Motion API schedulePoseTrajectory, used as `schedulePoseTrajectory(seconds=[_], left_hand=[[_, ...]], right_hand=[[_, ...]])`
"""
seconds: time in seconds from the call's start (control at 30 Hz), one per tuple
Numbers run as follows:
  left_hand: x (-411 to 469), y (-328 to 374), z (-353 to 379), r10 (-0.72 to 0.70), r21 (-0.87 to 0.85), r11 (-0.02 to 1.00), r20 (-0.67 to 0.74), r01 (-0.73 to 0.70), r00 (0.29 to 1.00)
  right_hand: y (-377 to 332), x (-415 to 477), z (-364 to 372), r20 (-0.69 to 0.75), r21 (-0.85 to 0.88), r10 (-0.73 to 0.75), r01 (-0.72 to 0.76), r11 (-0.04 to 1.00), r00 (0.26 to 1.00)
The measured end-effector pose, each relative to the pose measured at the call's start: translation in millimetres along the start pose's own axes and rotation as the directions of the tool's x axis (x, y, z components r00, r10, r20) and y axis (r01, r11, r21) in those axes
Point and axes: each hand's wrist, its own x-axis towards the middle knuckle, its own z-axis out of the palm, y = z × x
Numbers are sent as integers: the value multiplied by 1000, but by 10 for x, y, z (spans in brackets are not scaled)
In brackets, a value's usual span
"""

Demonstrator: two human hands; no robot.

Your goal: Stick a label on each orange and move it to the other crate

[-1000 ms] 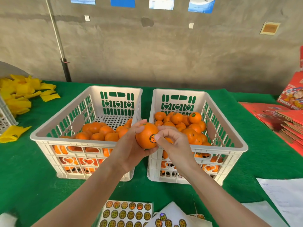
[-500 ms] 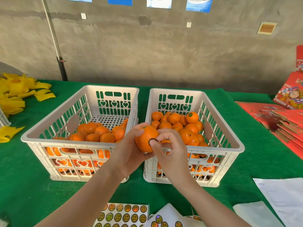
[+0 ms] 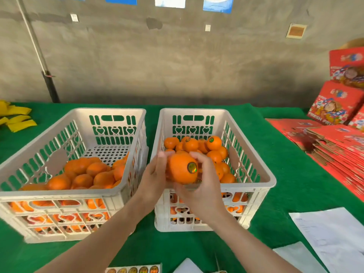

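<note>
We have left hand [image 3: 155, 174] and right hand [image 3: 204, 192] both curled round the orange [image 3: 180, 170], label [image 3: 192, 167] toward us, likely for checking. Labelled-fruit crate [image 3: 272, 183] sits beneath the hands, so we'd drop next.

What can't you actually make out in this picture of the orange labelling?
Head view only:
Print on the label of the held orange: too small, with glare.
Sticker sheet: cut off by the bottom edge.
Right crate floor: hidden by its oranges.
Wall posters: cut off by the top edge.
Writing on the paper: too faint.
</note>
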Motion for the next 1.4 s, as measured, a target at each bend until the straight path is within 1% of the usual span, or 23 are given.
schedulePoseTrajectory(seconds=[0.07, 0.1, 0.17, 0.2, 0.27, 0.37, 0.4, 0.43, 0.6, 0.67, 0.73, 0.77, 0.8, 0.87, 0.9, 0.93, 0.97, 1.0, 1.03, 1.07, 1.13, 1.27, 1.4], left_hand=[[243, -67, 66, 81, 367, 928, -50, -57, 995], [345, -130, 100, 96, 572, 817, -18, -69, 995], [455, -263, 165, 68, 806, 583, 75, -101, 995], [475, -318, 178, 50, 847, 523, 83, -97, 995], [483, -380, 178, 46, 848, 527, 41, -59, 998], [500, -393, 167, 35, 845, 533, 21, -36, 999], [510, -393, 169, 27, 852, 522, 22, -33, 999], [517, -390, 169, 14, 856, 517, 20, -24, 1000], [537, -383, 177, -19, 851, 524, 23, -10, 1000], [529, -367, 180, 15, 854, 519, 30, -34, 999], [517, -355, 184, 65, 853, 520, 17, -49, 998], [514, -364, 184, 94, 849, 526, 9, -57, 996], [508, -381, 184, 125, 846, 528, 4, -70, 992], [474, -420, 174, 192, 849, 517, 11, -111, 981], [446, -437, 166, 238, 842, 521, 14, -140, 971], [411, -445, 162, 294, 832, 527, 14, -174, 956], [367, -442, 162, 343, 826, 524, 15, -205, 939], [325, -434, 167, 371, 824, 520, 20, -226, 928], [278, -421, 172, 375, 824, 517, 26, -232, 927], [235, -415, 176, 365, 826, 515, 32, -231, 930], [149, -411, 179, 339, 823, 513, 65, -242, 939], [-70, -385, 90, 336, 636, 713, 59, -295, 940], [-610, -558, 20, 568, 626, 643, -2, -442, 823]], right_hand=[[106, 274, -130, 2, -74, 69, -68, 995, 998], [211, 466, -215, -15, -155, 108, -109, 982, 994], [502, 901, -416, -21, -365, 217, -210, 907, 976], [649, 1096, -515, 6, -478, 303, -263, 838, 953], [977, 1354, -663, 112, -715, 478, -263, 648, 871], [1334, 1459, -718, 235, -940, 704, -27, 339, 670], [1436, 1456, -723, 236, -957, 729, 25, 288, 642], [1534, 1434, -725, 240, -960, 720, 46, 278, 652], [1743, 1315, -819, 270, -953, 663, 96, 287, 698], [1531, 1329, -782, 233, -932, 564, 17, 362, 792], [1161, 1258, -675, 137, -795, 268, -55, 604, 954], [929, 1134, -603, 52, -660, 46, 0, 751, 998], [687, 934, -533, -36, -494, -150, 113, 862, 988], [390, 380, -407, 36, -231, -314, 314, 921, 949], [335, 64, -342, 165, -164, -284, 310, 936, 944], [357, -222, -268, 352, -152, -162, 227, 962, 922], [436, -457, -198, 553, -220, 10, 134, 966, 833], [545, -640, -134, 713, -327, 180, 94, 940, 678], [659, -770, -69, 787, -426, 326, 79, 901, 524], [773, -865, -1, 800, -496, 425, 67, 866, 422], [899, -964, 122, 802, -561, 523, 67, 825, 288], [967, -980, 304, 813, -578, 547, 160, 800, 198], [958, -971, 270, 818, -559, 523, 115, 821, 241]])
